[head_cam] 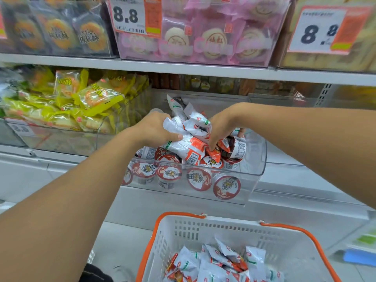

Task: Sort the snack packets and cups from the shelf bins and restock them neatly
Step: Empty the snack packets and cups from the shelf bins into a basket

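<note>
Shelf bin [258,159]: packets [187,143] partly covering cups [168,174]

Basket [183,237] bottom cut off; upper shelf packets [61,35] blurred.

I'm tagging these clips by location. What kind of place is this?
Most likely a shop's snack aisle. Price tags hang on clear shelf bins filled with wrapped snacks, and a white shopping basket with orange handles sits below, where both hands grab snack packets.
</note>
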Available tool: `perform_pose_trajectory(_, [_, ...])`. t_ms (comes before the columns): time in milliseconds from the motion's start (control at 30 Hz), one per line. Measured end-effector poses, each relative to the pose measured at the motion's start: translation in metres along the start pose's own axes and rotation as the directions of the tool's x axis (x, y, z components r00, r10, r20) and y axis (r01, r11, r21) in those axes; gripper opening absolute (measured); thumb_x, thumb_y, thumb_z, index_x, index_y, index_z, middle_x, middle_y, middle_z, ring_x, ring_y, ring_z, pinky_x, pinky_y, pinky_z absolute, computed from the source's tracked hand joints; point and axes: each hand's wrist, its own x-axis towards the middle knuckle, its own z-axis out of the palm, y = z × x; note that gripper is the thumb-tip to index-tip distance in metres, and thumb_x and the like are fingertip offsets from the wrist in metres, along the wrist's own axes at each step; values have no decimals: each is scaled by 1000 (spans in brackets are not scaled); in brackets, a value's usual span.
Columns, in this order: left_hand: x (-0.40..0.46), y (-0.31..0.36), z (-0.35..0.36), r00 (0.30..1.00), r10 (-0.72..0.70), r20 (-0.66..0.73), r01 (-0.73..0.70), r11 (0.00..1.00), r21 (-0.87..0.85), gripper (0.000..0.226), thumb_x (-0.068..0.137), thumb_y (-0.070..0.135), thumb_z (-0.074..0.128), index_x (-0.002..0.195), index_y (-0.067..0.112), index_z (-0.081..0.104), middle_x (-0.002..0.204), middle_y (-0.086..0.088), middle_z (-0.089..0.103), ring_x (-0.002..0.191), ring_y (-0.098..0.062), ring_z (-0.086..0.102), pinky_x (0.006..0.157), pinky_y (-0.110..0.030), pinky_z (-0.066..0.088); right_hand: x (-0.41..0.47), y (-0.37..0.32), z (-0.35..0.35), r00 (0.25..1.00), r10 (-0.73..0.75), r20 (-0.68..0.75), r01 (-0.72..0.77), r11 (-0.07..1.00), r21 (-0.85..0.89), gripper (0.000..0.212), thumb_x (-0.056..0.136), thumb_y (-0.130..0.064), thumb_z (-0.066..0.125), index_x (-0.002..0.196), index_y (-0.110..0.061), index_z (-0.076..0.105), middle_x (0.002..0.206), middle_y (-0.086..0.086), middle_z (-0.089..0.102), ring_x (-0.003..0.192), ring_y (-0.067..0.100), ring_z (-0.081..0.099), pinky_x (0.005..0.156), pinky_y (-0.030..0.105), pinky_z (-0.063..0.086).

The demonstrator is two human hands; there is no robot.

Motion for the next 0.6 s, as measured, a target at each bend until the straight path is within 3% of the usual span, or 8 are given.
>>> perform_pose_trajectory(133, [-2, 1, 2, 1000, 26, -15, -27, 997, -68, 40, 84, 33, 78, 75, 15, 43, 80, 0, 40, 70, -17, 40, 57, -29, 32, 6, 5, 1, 995, 0, -103, 14, 990, 141, 71, 75, -32, 86, 132, -18, 48, 126, 5, 58, 106, 28, 60, 86, 39, 57])
perform_pose_trajectory(267, [-4, 1, 4, 999, 32, 18, -30, 996, -84, 39, 82, 33, 80, 88, 10, 49, 86, -6, 49, 75, -23, 49, 66, -34, 41, 3, 6, 4, 986, -61, -156, 81, 989, 126, 61, 73, -26, 87, 122, -18, 51, 113, 2, 60, 98, 26, 63, 82, 41, 60])
perform_pose_trajectory(367, [-5, 6, 6, 996, 87, -29, -90, 990, -109, 38, 79, 26, 83, 101, 16, 54, 108, -7, 60, 98, -28, 61, 79, -42, 53, -1, 10, 6, 970, -91, -224, 125, 981, 146, 52, 71, -25, 88, 113, -19, 58, 106, 3, 62, 91, 25, 64, 74, 38, 61])
perform_pose_trajectory(500, [-8, 18, 9, 989, 134, 54, -134, 991, -5, 71, 83, 27, 80, 142, 27, 42, 143, -2, 45, 124, -20, 48, 95, -30, 45, -14, 16, 4, 922, -107, -371, 183, 967, 178, 40, 70, -24, 88, 102, -16, 65, 96, 4, 68, 84, 23, 66, 68, 34, 58])
perform_pose_trajectory(600, [-12, 21, 6, 992, 99, 82, -100, 995, 13, 68, 83, 28, 79, 142, 26, 47, 148, 1, 42, 125, -22, 51, 91, -29, 45, -28, 20, 4, 878, -124, -462, 184, 979, 87, 32, 67, -25, 87, 90, -17, 67, 86, 3, 68, 80, 24, 64, 64, 33, 52])
